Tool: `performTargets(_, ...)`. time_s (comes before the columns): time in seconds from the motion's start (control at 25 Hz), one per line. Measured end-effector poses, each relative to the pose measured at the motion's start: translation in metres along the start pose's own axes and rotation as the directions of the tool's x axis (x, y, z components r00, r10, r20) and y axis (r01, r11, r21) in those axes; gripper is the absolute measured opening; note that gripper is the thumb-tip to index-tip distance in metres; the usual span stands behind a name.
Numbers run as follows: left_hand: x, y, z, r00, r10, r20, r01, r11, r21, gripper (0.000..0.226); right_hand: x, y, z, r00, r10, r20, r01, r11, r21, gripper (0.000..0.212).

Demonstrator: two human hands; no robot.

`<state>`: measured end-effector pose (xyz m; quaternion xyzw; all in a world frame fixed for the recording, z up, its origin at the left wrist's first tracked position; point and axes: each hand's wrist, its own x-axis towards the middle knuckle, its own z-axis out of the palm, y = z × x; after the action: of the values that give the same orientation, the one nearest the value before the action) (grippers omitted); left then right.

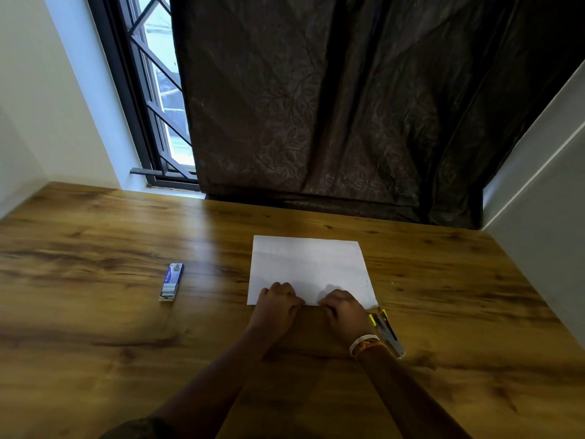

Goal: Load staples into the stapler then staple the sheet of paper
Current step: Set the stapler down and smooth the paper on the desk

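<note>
A white sheet of paper [308, 266] lies flat on the wooden table [110, 327], right of centre. My left hand [278, 301] and my right hand [343, 307] both rest on its near edge, fingers curled and pinching that edge. A yellow and metal stapler [387, 331] lies on the table just right of my right wrist, partly hidden by it, near the paper's near right corner. A small blue and white staple box [172, 282] lies to the left, slid open with a strip of staples showing at its near end.
A dark curtain [348, 106] hangs behind the table's far edge. A barred window [158, 99] is at the back left. White walls flank the table on both sides.
</note>
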<state>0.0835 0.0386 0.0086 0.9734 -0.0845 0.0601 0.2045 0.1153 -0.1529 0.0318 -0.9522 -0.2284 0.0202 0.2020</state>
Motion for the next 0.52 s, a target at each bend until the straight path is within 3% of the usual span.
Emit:
performTargets(0.16,-0.010,0.006,0.005,0.999,0.035,-0.038,-0.032,0.996,0.079,0.037,-0.012,-0.002,-0.001,1.000,-0.014,0.008,0.014,1.000,-0.011,0.030)
performTargets(0.28,-0.022,0.013,0.009,0.999,0.004,-0.052,0.001,0.995,0.102,0.041,-0.028,0.000,-0.007,0.995,0.026,-0.095,-0.030,0.999,-0.040,0.035)
performTargets(0.4,-0.041,0.024,0.011,0.998,-0.025,-0.061,0.031,0.994,0.102,0.047,-0.049,0.007,-0.016,0.950,0.214,-0.225,-0.245,0.962,-0.119,0.044)
performTargets(0.52,-0.061,0.033,0.016,0.997,-0.062,-0.046,0.068,0.986,0.152,0.056,-0.067,0.019,-0.028,0.851,0.470,-0.232,-0.496,0.866,-0.066,0.051)
